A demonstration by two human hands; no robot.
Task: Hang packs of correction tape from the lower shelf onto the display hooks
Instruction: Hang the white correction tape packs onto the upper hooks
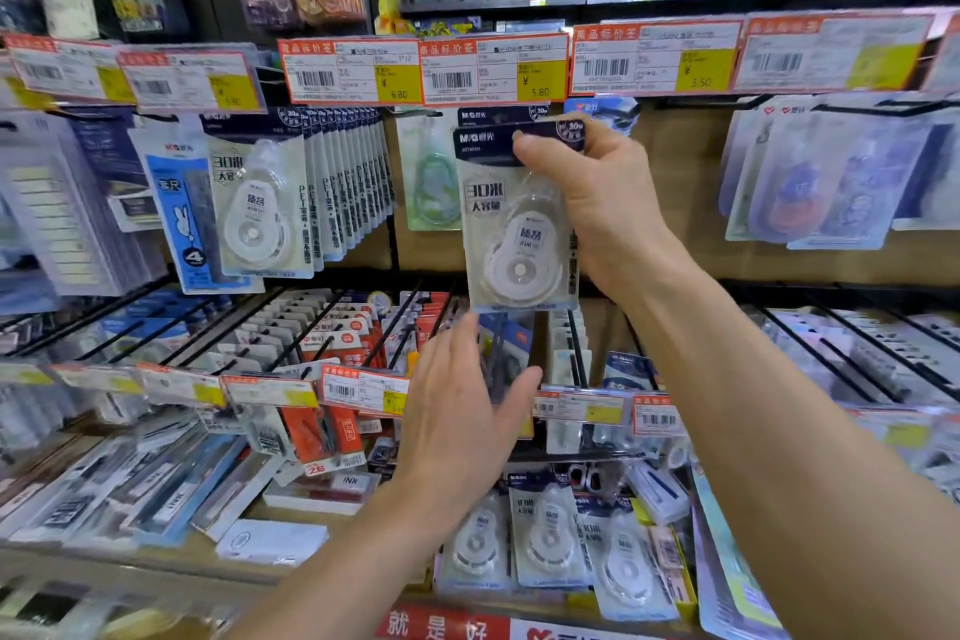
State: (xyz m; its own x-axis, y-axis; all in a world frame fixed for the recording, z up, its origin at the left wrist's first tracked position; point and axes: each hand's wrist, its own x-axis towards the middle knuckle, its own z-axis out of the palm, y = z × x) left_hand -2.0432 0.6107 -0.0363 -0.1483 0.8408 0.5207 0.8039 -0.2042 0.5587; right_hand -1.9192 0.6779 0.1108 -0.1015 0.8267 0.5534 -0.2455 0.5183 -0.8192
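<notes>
A pack of correction tape (519,224), a white dispenser under a clear blister on a card with a dark blue header, is held upright in front of the upper row of the display, just under the price label (493,68) marked 5.80. The right hand (597,208) grips it at the top right corner, thumb on the front of the dark header and the other fingers (597,133) curled round the card's edge to its back. Directly behind the header hangs a second pack (496,115) of the same kind; the hook that carries it is hidden by the label. The left hand (462,411) is below the held pack, back toward the camera, its fingers (457,348) straight and slightly spread, holding nothing. One fingertip lies close under the pack's lower left corner; whether it touches cannot be told. To the left a full row of like packs (270,203) hangs close together. Lower down, between the forearms, more correction tape packs (550,530) lie flat on the lower shelf (182,559).
</notes>
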